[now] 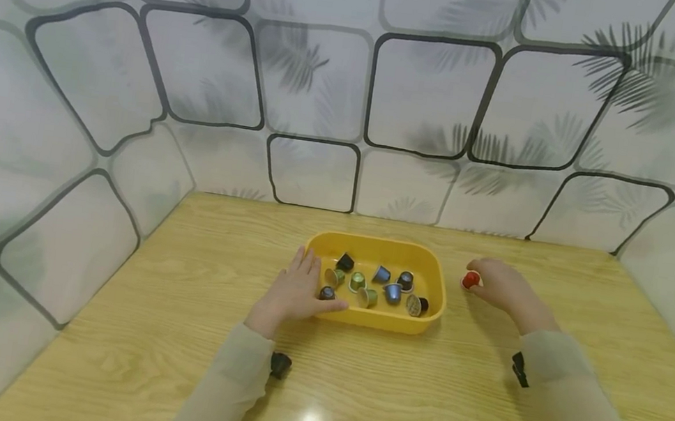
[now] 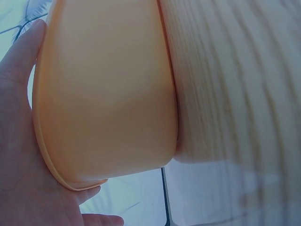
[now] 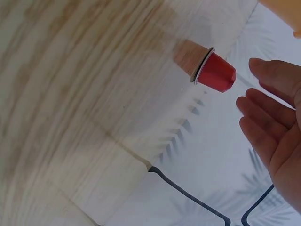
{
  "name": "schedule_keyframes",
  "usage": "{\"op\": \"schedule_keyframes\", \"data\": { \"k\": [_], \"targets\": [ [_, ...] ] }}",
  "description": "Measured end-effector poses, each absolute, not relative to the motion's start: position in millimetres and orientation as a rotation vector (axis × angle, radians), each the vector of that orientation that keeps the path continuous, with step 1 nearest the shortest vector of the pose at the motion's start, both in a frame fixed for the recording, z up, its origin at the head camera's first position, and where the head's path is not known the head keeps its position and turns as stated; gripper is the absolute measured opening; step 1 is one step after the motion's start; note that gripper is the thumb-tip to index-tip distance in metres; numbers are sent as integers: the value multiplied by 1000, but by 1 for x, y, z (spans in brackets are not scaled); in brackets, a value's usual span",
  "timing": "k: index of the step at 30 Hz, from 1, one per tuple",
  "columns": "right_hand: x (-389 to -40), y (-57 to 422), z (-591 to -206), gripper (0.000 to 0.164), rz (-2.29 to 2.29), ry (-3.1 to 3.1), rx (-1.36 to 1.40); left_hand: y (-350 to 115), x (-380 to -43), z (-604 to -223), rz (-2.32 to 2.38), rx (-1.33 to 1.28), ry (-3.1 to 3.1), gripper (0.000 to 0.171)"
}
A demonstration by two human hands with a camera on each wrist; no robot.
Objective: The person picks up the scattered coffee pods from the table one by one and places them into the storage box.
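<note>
A yellow plastic tray (image 1: 387, 322) stands on the table, holding several coffee capsules in black, blue, green and gold. My left hand (image 1: 294, 291) rests on its left end, fingers straight over the rim and thumb along the front edge. In the left wrist view, the palm lies against the rim of the tray (image 2: 108, 94). Right of the tray, a red coffee capsule (image 3: 217, 73) sits rim down on the wooden surface. My right hand (image 1: 501, 287) hovers at it; in the right wrist view, the thumb and fingers are parted, with a gap to the capsule.
The wooden table (image 1: 402, 401) reaches back to a wall covering (image 1: 310, 172) with a dark line pattern and leaf prints. Another such panel borders the left side, and one more the right. Dark camera mounts show at both wrists.
</note>
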State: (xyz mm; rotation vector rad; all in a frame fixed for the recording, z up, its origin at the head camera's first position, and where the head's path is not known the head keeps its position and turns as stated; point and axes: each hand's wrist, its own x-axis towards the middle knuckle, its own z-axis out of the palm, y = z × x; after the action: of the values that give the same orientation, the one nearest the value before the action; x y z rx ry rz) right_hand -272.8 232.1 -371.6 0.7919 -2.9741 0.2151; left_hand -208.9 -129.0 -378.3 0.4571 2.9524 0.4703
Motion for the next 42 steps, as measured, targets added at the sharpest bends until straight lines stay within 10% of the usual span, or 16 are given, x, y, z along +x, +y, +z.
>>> {"op": "schedule_keyframes", "data": {
  "k": [42],
  "targets": [
    [-277,223,-386,12,107,-3138,818,-128,-211,-381,453,461,2964,105]
  ]
}}
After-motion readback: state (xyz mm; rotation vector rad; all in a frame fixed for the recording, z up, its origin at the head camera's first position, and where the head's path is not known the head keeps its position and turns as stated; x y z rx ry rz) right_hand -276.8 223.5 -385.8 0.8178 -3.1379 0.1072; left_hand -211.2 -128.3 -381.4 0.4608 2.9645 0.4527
